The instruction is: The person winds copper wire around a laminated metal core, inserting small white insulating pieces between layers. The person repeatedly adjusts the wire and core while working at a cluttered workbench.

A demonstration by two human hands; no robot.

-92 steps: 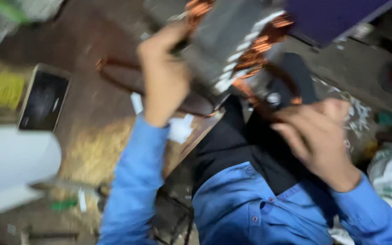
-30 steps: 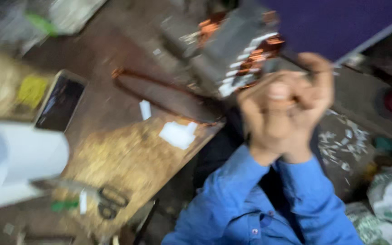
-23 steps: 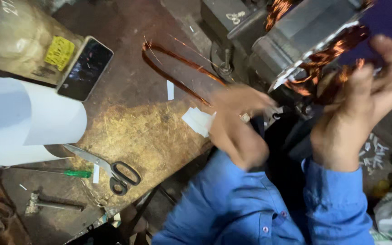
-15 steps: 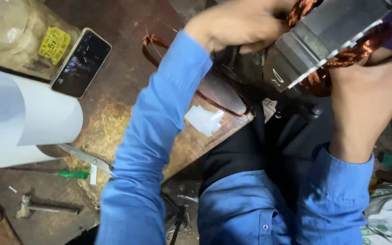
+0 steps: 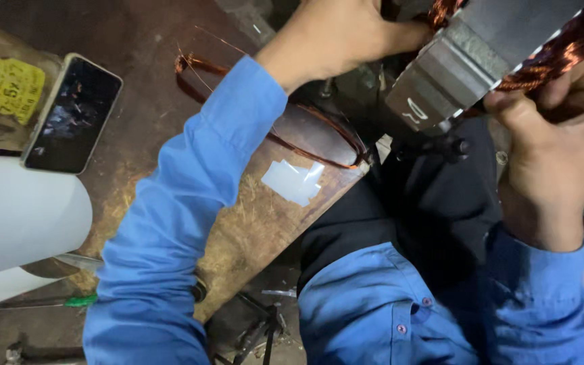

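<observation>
Winding work is going on at the grey laminated steel motor stator (image 5: 471,57), which is sitting at 1 o'clock, above the person's lap and just past the desk edge. The left hand (image 5: 336,37) is pressing against its left end, fingers curled around the top; whether its grip is fully closed I cannot tell, since the fingertips are hidden. The right hand (image 5: 552,152) is cupping the lower right side, thumb pushing on the copper wire coil ends (image 5: 555,57) bulging from the core. In my judgement, the coil is being seated or shaped, and the next move is calling for steady support of the core while the wire is being pressed without nicking it.

On the brown worn wooden desk (image 5: 251,230), 1 loose loop of copper wire (image 5: 272,128) is lying at 11 o'clock, under the left blue sleeve (image 5: 170,223). A white paper scrap (image 5: 293,181) is lying near the desk edge. A black smartphone (image 5: 72,113) and a white paper roll (image 5: 15,216) are sitting at 9 o'clock, well apart from the work. The left forearm is crossing over the loop, which could snag it.
</observation>
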